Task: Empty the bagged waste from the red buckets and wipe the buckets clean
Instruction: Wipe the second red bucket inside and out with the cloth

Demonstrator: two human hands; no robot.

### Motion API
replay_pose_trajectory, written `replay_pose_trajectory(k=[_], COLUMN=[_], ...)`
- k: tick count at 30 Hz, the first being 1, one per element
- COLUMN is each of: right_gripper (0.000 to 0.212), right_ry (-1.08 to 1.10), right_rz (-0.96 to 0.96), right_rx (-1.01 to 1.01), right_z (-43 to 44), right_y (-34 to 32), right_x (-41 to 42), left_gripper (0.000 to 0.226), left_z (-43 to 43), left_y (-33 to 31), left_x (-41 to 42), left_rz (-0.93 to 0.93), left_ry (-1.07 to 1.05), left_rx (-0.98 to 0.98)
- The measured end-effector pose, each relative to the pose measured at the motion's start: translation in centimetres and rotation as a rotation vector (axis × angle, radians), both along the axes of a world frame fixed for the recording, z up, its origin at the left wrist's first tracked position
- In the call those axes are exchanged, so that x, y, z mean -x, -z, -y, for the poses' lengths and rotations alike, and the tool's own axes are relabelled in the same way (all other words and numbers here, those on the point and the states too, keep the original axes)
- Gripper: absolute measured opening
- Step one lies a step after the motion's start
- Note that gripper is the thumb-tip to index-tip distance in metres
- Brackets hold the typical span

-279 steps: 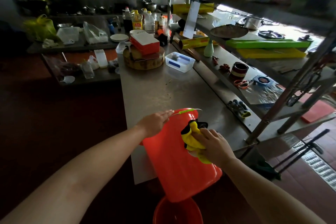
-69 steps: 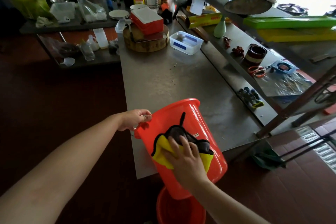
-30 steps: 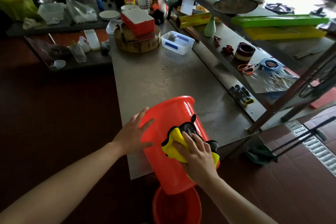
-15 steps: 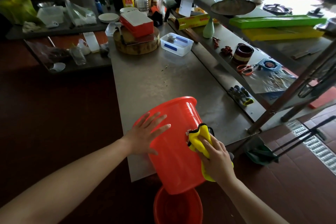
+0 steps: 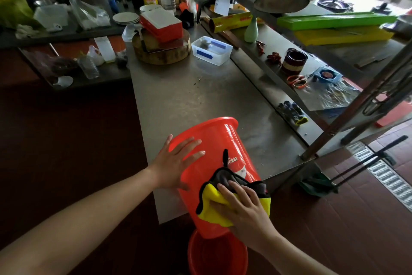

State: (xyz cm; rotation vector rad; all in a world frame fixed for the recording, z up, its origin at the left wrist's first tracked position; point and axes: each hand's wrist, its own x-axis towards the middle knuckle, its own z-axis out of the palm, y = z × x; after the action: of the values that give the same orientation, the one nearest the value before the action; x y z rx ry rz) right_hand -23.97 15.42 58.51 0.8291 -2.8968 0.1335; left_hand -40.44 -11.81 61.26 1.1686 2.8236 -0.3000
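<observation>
A red bucket leans tilted against the near end of the steel table, its mouth facing away from me and its base toward me. My left hand lies flat on its left side, fingers spread. My right hand presses a yellow and black cloth against the bucket's lower right wall, fingers straight over it. A second red bucket stands on the floor just below, its mouth up. No waste bag shows in either one.
Further along the table sit a round wooden block with a red box on it and a clear plastic container. A shelf frame post slants at the right. Bottles, plates and clutter crowd the back. Dark red floor lies left.
My right hand has carried the cloth down and back across the bucket's side toward the base. The bucket has turned so its printed label shows. My left hand stays flat on the left wall.
</observation>
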Motion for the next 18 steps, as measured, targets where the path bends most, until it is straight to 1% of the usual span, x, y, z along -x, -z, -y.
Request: replay_pose_trajectory(k=[3,5,6,9,10,12,14,16,18], right_gripper=[0.073,0.069,0.069,0.068,0.067,0.067,0.069,0.071,0.075], right_ry=[0.018,0.018,0.017,0.008,0.001,-0.029,-0.073,-0.115,-0.171], right_rz=[0.01,0.029,0.044,0.085,0.083,0.064,0.063,0.064,0.081], right_rx=[0.052,0.051,0.041,0.017,0.009,-0.014,-0.051,-0.108,-0.198], right_z=[-2.6,-3.7,-3.9,-3.9,-4.0,-4.0,-3.5,-3.0,-2.7], right_y=[0.1,0.0,-0.1,-0.2,-0.2,-0.1,-0.2,-0.6,-1.3], right_x=[-0.1,0.0,0.1,0.4,0.4,0.5,0.6,1.2,2.2], left_gripper=[0.128,0.121,0.111,0.071,0.064,0.06,0.061,0.06,0.057], left_z=[-0.3,-0.7,-0.9,-0.9,-1.0,-1.7,-2.6,-2.9,-2.6], left_y=[0.0,-0.3,-0.6,-1.2,-1.3,-1.8,-2.7,-3.7,-4.5], left_x=[0.3,0.4,0.4,0.4,0.5,0.8,1.3,2.3,3.2], left_rz=[0.0,0.0,-0.003,-0.072,-0.099,-0.106,-0.031,0.083,0.121], left_ry=[0.015,0.027,0.039,0.073,0.076,0.066,0.006,-0.044,-0.032], left_rx=[-0.006,-0.026,-0.074,-0.3,-0.366,-0.483,-0.553,-0.545,-0.503])
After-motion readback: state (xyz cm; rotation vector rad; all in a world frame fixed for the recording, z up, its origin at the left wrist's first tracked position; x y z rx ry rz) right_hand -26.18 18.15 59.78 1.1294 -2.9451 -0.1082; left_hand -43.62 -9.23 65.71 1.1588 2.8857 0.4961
